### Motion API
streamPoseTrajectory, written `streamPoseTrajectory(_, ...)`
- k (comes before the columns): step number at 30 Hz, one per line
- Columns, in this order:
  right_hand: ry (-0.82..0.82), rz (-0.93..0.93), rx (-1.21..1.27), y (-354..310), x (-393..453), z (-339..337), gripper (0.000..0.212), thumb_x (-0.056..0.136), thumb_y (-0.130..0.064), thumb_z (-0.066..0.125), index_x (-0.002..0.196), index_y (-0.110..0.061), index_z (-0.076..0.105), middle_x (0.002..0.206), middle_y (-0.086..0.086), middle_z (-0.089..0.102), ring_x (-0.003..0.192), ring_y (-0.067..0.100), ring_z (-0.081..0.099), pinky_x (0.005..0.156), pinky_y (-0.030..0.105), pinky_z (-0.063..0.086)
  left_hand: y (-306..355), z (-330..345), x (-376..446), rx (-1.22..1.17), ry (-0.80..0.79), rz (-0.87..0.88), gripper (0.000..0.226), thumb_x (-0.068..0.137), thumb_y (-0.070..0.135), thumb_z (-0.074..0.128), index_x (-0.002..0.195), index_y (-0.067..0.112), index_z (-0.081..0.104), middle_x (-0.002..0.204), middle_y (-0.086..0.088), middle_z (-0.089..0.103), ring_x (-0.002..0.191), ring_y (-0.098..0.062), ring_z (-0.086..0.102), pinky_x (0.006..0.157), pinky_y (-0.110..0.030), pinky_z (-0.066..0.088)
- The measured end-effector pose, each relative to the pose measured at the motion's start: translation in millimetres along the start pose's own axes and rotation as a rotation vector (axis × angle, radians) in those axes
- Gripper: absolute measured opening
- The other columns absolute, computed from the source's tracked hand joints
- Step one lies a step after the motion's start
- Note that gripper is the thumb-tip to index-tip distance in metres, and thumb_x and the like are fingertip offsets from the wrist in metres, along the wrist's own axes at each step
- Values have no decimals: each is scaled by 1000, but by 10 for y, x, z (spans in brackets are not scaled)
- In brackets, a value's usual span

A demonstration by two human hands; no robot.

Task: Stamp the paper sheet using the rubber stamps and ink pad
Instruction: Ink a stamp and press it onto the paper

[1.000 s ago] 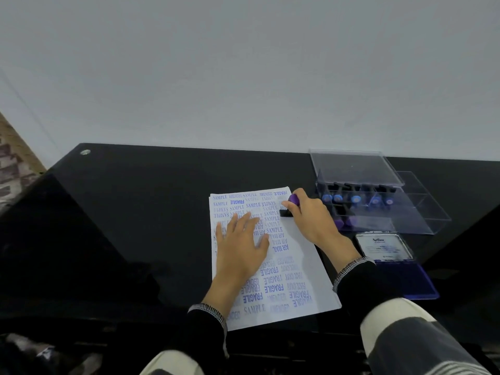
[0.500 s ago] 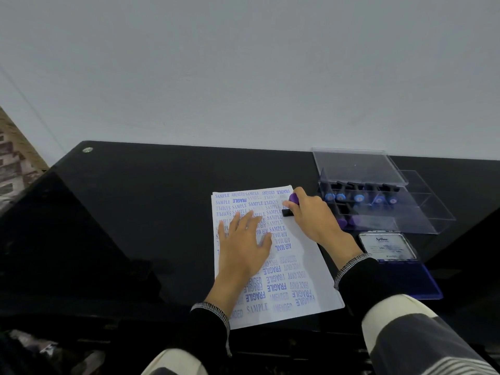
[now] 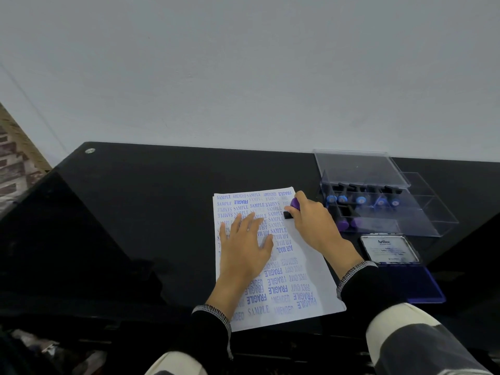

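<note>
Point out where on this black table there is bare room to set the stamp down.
Bare: the glossy black table left of the stamped white paper sheet, and the strip behind it to the wall. Crowded: the right side, where the clear plastic stamp case and open blue ink pad sit by the right hand gripping the purple-handled stamp.

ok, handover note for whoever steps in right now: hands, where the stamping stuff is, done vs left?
Left hand: flat, fingers spread, pinning the paper sheet.
Right hand: gripping a purple-handled stamp, base down on the sheet's upper right.
Ink pad: open, right of the sheet. Stamp case: open behind it, more stamps inside.
Done: most of the sheet is covered in blue prints.
Left: lift this stamp; the right margin looks bare.
</note>
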State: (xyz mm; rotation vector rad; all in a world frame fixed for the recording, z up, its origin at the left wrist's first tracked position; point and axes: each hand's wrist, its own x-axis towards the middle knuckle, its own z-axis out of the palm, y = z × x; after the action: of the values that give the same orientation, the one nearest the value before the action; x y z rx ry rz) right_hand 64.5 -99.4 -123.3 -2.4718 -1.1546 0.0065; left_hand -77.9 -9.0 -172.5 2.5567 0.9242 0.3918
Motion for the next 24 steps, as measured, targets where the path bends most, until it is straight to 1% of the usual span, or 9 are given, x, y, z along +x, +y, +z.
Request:
streamPoseTrajectory(3, 21, -2, 22, 6, -4, 36, 26, 99, -33, 45, 109, -9, 43, 83, 3, 52, 68, 18, 48, 46, 17, 25, -3, 8, 3, 2, 2, 0, 53, 98, 53, 35, 146, 32, 34, 159, 10, 22, 149, -14, 6, 118, -45, -9)
streamPoseTrajectory(6, 23, -8, 51, 16, 24, 54, 23, 98, -30, 48, 109, -9, 44, 85, 3, 53, 69, 17, 49, 47, 17, 26, -10, 21, -5, -1, 21, 8, 53, 97, 52, 37, 146, 31, 35, 158, 10, 24, 149, -14, 8, 118, -44, -9)
streamPoseTrajectory(7, 21, -8, 54, 14, 39, 51, 24, 98, -29, 48, 111, -9, 44, 85, 3, 53, 70, 18, 49, 48, 17, 27, -10, 23, -9, -2, 30, 13, 53, 97, 52, 37, 145, 31, 36, 158, 10, 25, 149, -14, 8, 118, -44, -8)
streamPoseTrajectory(10, 16, -12, 47, 10, 86, 42, 24, 98, -26, 48, 112, -7, 44, 85, 8, 57, 68, 21, 47, 53, 26, 31, -9, 24, -13, -12, 45, 23, 52, 97, 51, 40, 145, 30, 38, 157, 10, 27, 149, -15, 10, 118, -44, -8)
streamPoseTrajectory(13, 9, -10, 32, 3, 125, 36, 23, 97, -24, 49, 113, -6, 45, 87, 11, 61, 68, 22, 47, 56, 28, 33, -4, 24, -6, -15, 47, 20, 52, 97, 51, 39, 144, 30, 38, 157, 10, 27, 149, -15, 10, 118, -43, -8)
streamPoseTrajectory(17, -1, -10, 18, -6, 151, 42, 22, 97, -23, 50, 113, -8, 44, 89, 10, 61, 68, 19, 50, 55, 24, 34, -3, 24, -8, -2, 54, 20, 52, 97, 52, 39, 144, 31, 38, 157, 11, 27, 148, -14, 11, 118, -43, -8)
streamPoseTrajectory(21, -12, -1, -13, -15, 181, 37, 24, 97, -25, 50, 114, -10, 44, 91, 6, 59, 70, 15, 50, 50, 18, 31, 0, 30, -1, 1, 52, 14, 53, 96, 54, 39, 145, 32, 37, 157, 11, 26, 148, -14, 11, 117, -42, -9)
streamPoseTrajectory(24, 3, -4, -19, -17, 178, 46, 26, 98, -27, 49, 116, -10, 44, 94, 8, 62, 70, 15, 50, 51, 18, 31, -7, 34, 3, 6, 46, 11, 53, 96, 54, 38, 145, 32, 37, 157, 11, 25, 149, -14, 11, 118, -43, -8)
